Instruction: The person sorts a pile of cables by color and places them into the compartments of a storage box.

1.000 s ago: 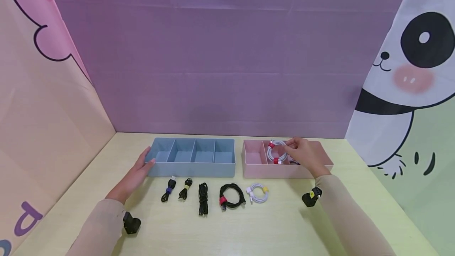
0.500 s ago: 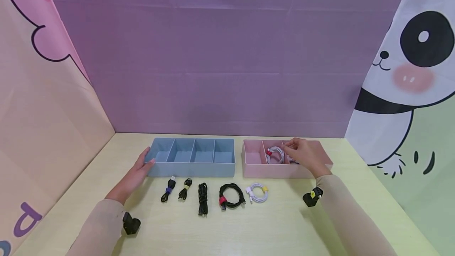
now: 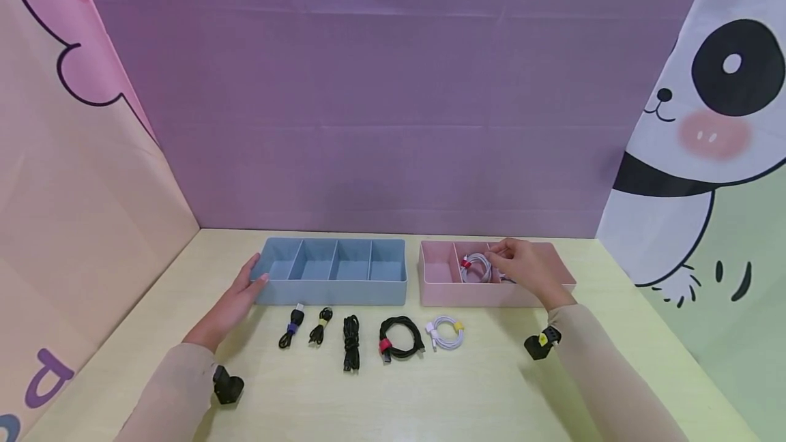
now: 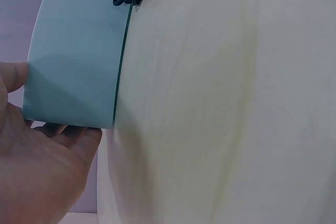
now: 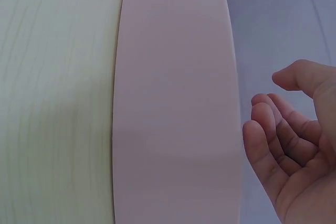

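Note:
My left hand (image 3: 236,295) holds the left end of the blue divided box (image 3: 331,293). Its thumb lies at the top rim and its fingers against the end wall, as the left wrist view of the box (image 4: 76,66) shows. My right hand (image 3: 525,268) hovers over the pink divided box (image 3: 479,296). In the right wrist view its fingers (image 5: 260,145) are loosely bent, thumb apart, with nothing between them. A coiled white cable (image 3: 475,268) with a red tie lies in a pink box compartment, just left of the fingertips. Another cable is partly hidden beneath the hand.
In front of the boxes lie a black cable with purple tie (image 3: 291,328), one with yellow tie (image 3: 320,327), a plain black bundle (image 3: 351,344), a black coil with red tie (image 3: 388,329) and a white coil with yellow tie (image 3: 439,342). A purple backdrop (image 3: 393,121) stands behind.
The red-tied white cable has gone down from the right hand's fingertips into the pink box compartment, and the fingers have let go. The left hand has stayed on the blue box.

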The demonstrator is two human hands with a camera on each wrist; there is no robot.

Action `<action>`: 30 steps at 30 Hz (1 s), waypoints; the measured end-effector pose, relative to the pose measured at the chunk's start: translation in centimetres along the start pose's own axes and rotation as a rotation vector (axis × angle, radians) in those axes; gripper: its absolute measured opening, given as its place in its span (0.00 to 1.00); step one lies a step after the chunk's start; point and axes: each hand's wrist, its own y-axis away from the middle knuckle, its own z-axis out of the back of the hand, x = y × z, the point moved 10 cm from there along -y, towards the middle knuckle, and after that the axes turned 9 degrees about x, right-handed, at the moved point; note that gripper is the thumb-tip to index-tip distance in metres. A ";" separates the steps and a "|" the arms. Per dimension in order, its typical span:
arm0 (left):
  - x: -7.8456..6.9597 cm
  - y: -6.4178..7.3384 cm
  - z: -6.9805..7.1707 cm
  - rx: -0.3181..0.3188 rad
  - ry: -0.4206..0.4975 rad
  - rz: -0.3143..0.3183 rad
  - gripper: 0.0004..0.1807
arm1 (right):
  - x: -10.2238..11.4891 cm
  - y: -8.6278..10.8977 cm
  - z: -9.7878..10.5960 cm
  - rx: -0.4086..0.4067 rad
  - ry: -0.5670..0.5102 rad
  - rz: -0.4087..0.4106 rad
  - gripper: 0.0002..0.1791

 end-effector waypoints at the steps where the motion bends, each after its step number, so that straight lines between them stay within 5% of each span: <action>1: 0.0 0.0 0.0 0.000 0.001 -0.001 0.45 | 0.0 0.0 0.0 0.001 -0.005 -0.003 0.14; 30: 0.1 -0.1 0.0 -0.001 0.003 0.001 0.45 | 1.9 2.0 -1.1 0.000 0.019 0.062 0.08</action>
